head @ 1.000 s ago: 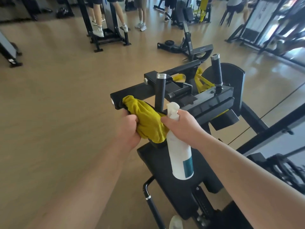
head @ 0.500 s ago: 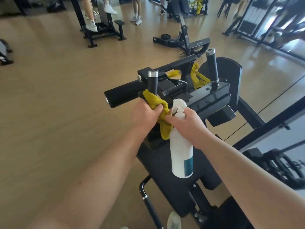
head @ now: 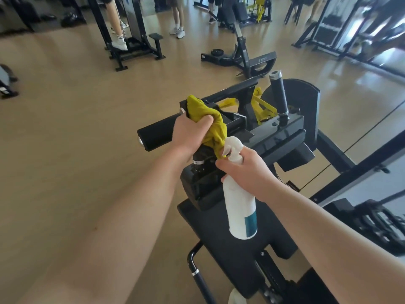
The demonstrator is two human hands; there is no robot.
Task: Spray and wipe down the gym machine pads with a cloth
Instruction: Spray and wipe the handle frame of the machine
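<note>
Wiping step: the left hand (head: pixel 190 133) grips the crumpled mustard-yellow cloth (head: pixel 211 120) beside the black foam roller pad (head: pixel 156 133); the right hand (head: pixel 252 172) clasps the white plastic spray bottle (head: pixel 241 208). Probably next: spray the black seat pad (head: pixel 228 249).

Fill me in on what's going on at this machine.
A person is cleaning a black gym machine. Their left hand grips a yellow cloth bunched against the machine's upper frame, just behind the padded roller. Their right hand holds a white spray bottle by the neck, above the seat pad. The upright grip handle on the far side stands uncovered.
</note>
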